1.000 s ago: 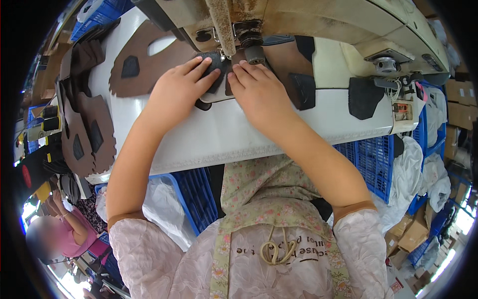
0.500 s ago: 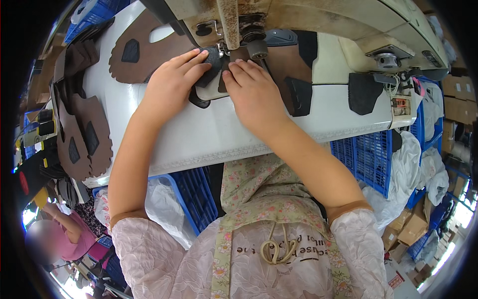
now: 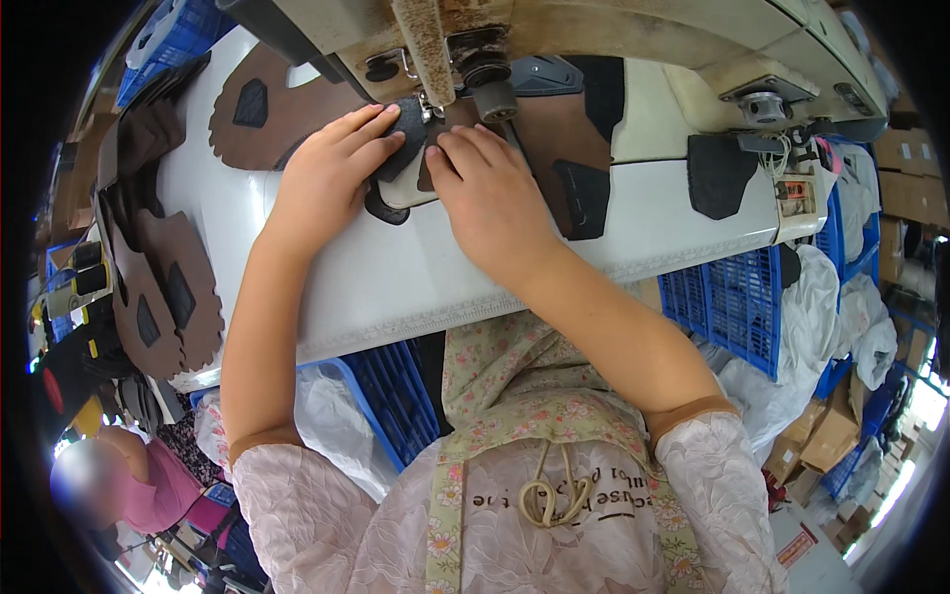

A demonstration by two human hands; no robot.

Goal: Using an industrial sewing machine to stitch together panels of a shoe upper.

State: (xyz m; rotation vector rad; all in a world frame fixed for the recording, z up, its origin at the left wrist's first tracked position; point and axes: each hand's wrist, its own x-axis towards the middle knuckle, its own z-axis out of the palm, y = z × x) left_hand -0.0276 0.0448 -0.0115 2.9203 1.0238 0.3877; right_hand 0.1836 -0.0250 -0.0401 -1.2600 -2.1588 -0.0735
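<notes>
My left hand (image 3: 327,173) lies with stretched fingers on a dark patch (image 3: 408,134) beside the presser foot (image 3: 431,109) of a sewing machine. Just right of the foot, the bent but spread fingers of my right hand (image 3: 485,188) press on a brown leather piece (image 3: 435,163). More brown leather (image 3: 549,124) with black patches reaches out past that hand on the machine bed. On the left, a brown piece (image 3: 287,114) with a scalloped edge and a black patch (image 3: 251,103) lies flat. My fingertips and the machine head hide the needle point.
A stack of brown cut pieces (image 3: 188,257) hangs at the table's left end. One loose black piece (image 3: 720,176) lies at the right. Blue crates (image 3: 727,302) and white plastic bags stand below the table. A person in pink (image 3: 163,485) sits at lower left.
The view has tilted slightly, so the machine and table appear shifted. Both hands stay on the material beside the presser foot, with little visible movement.
</notes>
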